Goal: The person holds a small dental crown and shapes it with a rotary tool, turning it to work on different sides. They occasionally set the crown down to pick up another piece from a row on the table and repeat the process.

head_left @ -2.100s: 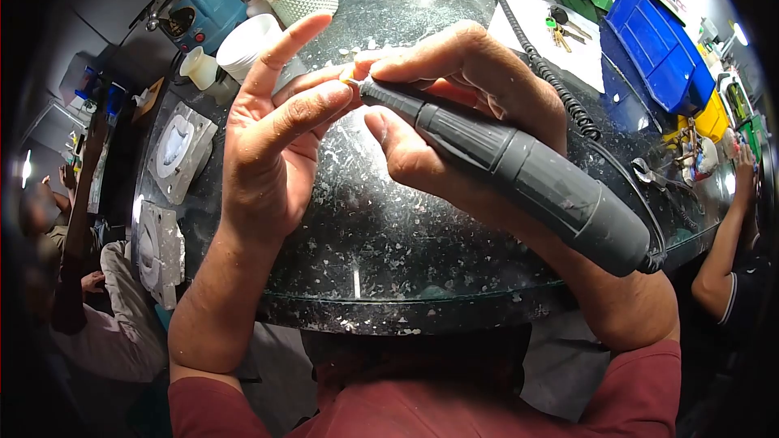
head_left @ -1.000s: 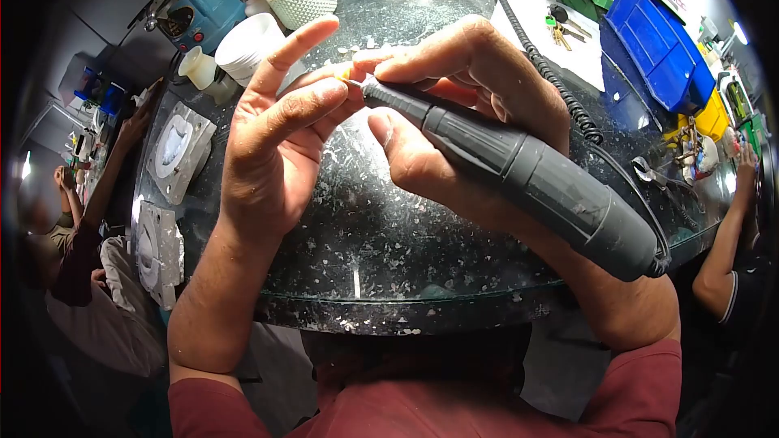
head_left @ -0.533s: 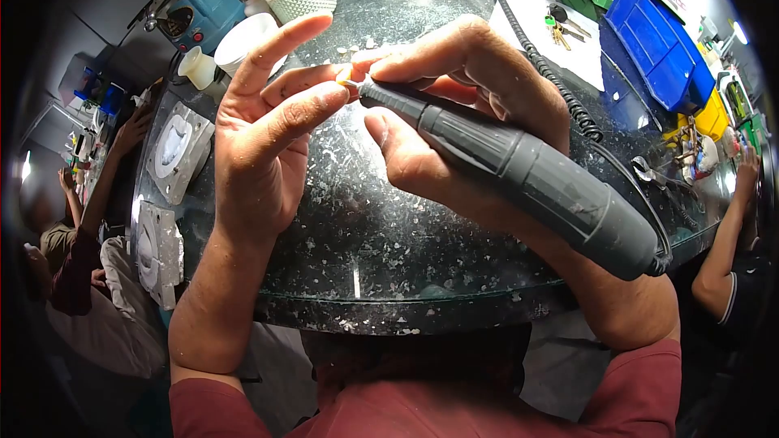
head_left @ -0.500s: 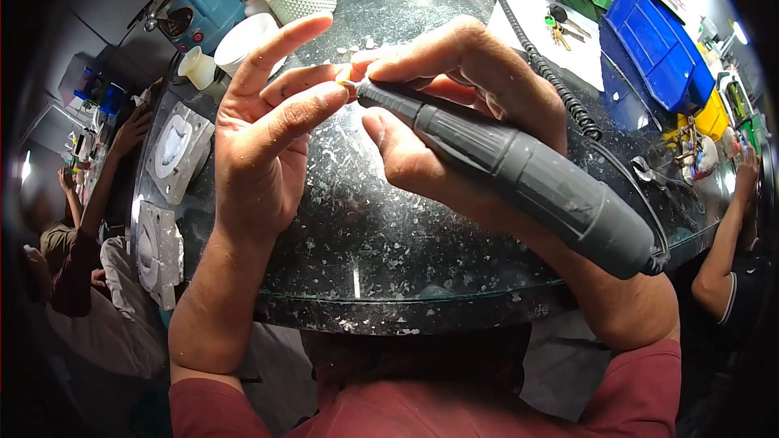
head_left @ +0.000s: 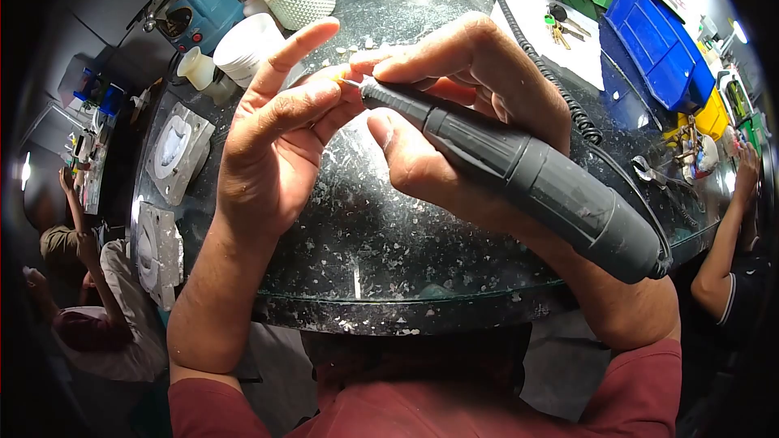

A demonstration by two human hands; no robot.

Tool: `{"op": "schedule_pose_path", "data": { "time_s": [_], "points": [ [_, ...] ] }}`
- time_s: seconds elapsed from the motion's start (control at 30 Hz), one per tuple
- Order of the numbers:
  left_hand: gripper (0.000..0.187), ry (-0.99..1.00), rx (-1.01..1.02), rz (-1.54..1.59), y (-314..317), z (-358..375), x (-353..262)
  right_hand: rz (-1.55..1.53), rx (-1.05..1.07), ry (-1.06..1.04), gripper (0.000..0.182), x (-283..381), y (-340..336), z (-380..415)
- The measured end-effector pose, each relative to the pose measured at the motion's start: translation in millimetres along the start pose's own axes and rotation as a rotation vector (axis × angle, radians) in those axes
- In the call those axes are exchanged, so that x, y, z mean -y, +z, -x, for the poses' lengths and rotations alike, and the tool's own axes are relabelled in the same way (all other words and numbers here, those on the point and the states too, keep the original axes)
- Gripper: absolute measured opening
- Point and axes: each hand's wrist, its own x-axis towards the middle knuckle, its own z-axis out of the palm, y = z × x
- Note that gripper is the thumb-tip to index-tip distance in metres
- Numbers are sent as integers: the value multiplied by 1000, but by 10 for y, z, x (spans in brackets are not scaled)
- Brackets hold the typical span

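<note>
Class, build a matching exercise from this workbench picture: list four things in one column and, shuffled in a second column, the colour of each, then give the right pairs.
Things:
1. handpiece in the right hand
2. storage bin at the far right
3. cup beyond the left hand
4. coiled cord on the table

Colours:
A. white
B. black
C. grey
D. blue

Pairs: 1-C, 2-D, 3-A, 4-B
</note>
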Motion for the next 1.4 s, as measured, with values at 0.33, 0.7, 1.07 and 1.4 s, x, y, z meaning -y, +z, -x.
{"op": "schedule_pose_path", "data": {
  "time_s": [0.33, 0.7, 1.07, 1.4],
  "points": [
    [53, 9, 3, -13, -11, -4, -2, -24, -109, -41, 30, -58, 88, -1],
    [31, 243, -3, -227, -192, -87, -41, 28, -116, 121, 21, 43, -95, -84],
    [14, 448, -145, -1453, -489, -321, -131, 126, -186, 55, 22, -345, -312, -125],
    [18, 426, -102, -1701, -689, -467, 39, 147, -202, 128, 24, -377, -292, -127]
  ]
}}
